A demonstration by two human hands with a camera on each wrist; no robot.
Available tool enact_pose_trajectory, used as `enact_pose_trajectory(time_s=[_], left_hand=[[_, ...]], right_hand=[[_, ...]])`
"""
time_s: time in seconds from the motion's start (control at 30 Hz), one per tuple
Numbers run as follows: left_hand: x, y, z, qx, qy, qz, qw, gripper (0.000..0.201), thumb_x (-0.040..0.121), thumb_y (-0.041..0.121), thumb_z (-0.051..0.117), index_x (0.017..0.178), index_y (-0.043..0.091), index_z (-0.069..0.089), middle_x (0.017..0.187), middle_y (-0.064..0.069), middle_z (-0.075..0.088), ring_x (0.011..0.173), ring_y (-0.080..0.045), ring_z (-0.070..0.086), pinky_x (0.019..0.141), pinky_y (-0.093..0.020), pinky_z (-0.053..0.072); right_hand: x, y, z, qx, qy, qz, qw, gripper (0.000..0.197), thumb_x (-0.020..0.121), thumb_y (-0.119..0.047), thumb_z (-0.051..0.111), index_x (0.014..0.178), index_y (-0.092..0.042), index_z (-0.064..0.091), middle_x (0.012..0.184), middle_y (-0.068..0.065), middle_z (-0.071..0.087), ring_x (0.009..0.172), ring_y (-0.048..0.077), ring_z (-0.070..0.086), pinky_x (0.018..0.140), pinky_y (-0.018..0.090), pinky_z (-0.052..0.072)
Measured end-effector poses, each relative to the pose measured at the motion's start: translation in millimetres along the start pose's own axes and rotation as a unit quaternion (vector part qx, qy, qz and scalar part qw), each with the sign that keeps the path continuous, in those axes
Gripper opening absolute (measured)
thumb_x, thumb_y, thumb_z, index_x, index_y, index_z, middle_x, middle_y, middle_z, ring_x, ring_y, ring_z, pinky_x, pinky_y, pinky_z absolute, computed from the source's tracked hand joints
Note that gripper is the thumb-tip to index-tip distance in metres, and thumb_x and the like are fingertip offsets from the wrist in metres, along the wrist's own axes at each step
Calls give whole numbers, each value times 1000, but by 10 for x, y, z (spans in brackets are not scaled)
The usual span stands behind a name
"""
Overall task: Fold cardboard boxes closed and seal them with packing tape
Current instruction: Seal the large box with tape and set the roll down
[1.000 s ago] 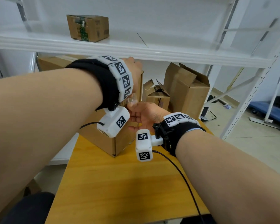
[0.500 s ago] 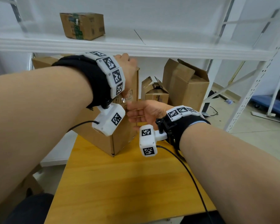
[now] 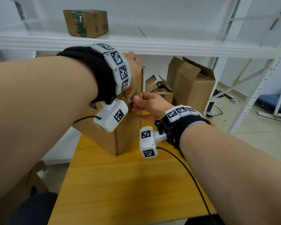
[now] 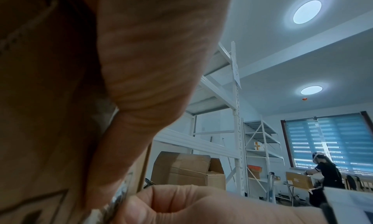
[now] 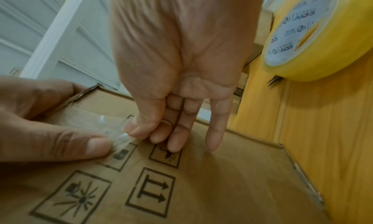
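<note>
A tall cardboard box [image 3: 128,132] stands tilted on the wooden table [image 3: 128,184]; printed handling symbols show on its side [image 5: 201,187]. My left hand [image 3: 133,69] grips its top edge, fingers over the corner and thumb [image 5: 90,146] pressing a clear tape strip [image 5: 96,122] onto the side. My right hand [image 3: 136,103] pinches the loose end of that strip between thumb and forefinger [image 5: 145,131]. A yellow tape roll [image 5: 302,35] lies on the table beside the box. The left wrist view shows mostly my palm [image 4: 151,51] against the cardboard.
Two open cardboard boxes [image 3: 193,85] [image 3: 161,93] stand behind on the table. A white shelf [image 3: 152,47] hangs just above the box, with a taped box [image 3: 86,23] on it. Another person [image 4: 327,168] works at a far window. More cardboard [image 3: 15,192] sits low left.
My right hand has risen a little and its thumb and forefinger have closed on the tape end at the box's side. The left hand keeps its hold on the box top.
</note>
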State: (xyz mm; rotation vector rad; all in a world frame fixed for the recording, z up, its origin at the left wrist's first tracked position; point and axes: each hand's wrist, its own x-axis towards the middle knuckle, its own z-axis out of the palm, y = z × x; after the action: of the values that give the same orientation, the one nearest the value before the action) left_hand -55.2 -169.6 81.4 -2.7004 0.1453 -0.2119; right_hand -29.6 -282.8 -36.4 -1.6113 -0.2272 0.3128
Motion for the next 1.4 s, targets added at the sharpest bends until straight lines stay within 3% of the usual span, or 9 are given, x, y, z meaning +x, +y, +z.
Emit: enact_pose_trajectory(time_s=[0.2, 0.33, 0.47, 0.63, 0.8, 0.97, 1.17, 1.3, 1.4], left_hand=[[0, -57, -41, -53, -23, -6, 998, 93, 71, 38, 84, 143, 13, 32, 140, -13, 38, 127, -31, 42, 93, -43, 42], [-23, -184, -105, -183, -40, -10, 982, 77, 85, 19, 71, 150, 21, 29, 143, -11, 40, 125, -33, 47, 94, -40, 42], [-72, -263, -162, -262, -83, -2, 961, 73, 85, 5, 66, 148, 23, 34, 130, -11, 54, 110, -30, 56, 95, -45, 51], [-149, -294, -173, -309, -91, 10, 947, 66, 83, -3, 60, 143, 19, 41, 119, -13, 58, 102, -31, 60, 90, -47, 54], [-177, -325, -177, -364, -101, 11, 926, 61, 79, -9, 56, 134, 16, 49, 110, -17, 60, 90, -34, 64, 71, -39, 53], [-163, -327, -150, -375, -112, 6, 920, 63, 81, -6, 58, 137, 20, 44, 120, -14, 56, 101, -33, 61, 87, -50, 56], [-149, -326, -142, -363, -99, 22, 926, 58, 84, -8, 56, 137, 15, 47, 115, -17, 60, 101, -36, 63, 86, -50, 55], [-120, -307, -152, -365, -96, 19, 926, 56, 84, -8, 56, 136, 10, 48, 121, -21, 60, 106, -39, 62, 86, -48, 54], [-111, -312, -137, -370, -105, 15, 923, 58, 82, -7, 58, 135, 13, 48, 117, -19, 61, 101, -39, 64, 86, -50, 55]], right_hand=[[-39, -9, 2, 16, 1, 39, 999, 17, 94, -29, 70, 98, -13, 68, 85, -1, 70, 86, 16, 69, 84, 52, 60], [-61, -158, 11, 27, -9, 83, 996, 20, 96, -17, 67, 109, -2, 64, 91, 8, 66, 83, 20, 67, 51, 29, 59], [-36, -415, -29, -104, -14, 123, 987, 14, 94, -17, 70, 98, -4, 66, 79, 7, 68, 65, 19, 70, 49, 25, 55], [-42, -462, -145, -427, -124, 201, 873, 58, 73, -63, 79, 99, -12, 72, 91, 4, 75, 92, 24, 71, 99, 46, 54], [20, -395, -133, -232, -28, 120, 965, 104, 20, -95, 67, 89, -18, 71, 88, 3, 74, 103, 29, 72, 97, 48, 54], [28, -260, 54, -224, 41, 100, 968, 83, 65, -92, 47, 90, -14, 66, 78, -2, 71, 80, 19, 75, 49, 24, 51], [59, 270, -192, -308, 34, 178, 934, 69, 70, -82, 63, 87, -16, 72, 85, 3, 78, 91, 28, 76, 91, 49, 57], [107, -75, -132, -226, -19, 105, 968, 106, 22, -99, 58, 84, -14, 68, 74, 2, 74, 79, 25, 71, 93, 47, 56], [134, -263, 33, -221, -46, 64, 972, 98, 14, -99, 54, 67, -17, 63, 64, 1, 69, 63, 20, 66, 84, 42, 58]])
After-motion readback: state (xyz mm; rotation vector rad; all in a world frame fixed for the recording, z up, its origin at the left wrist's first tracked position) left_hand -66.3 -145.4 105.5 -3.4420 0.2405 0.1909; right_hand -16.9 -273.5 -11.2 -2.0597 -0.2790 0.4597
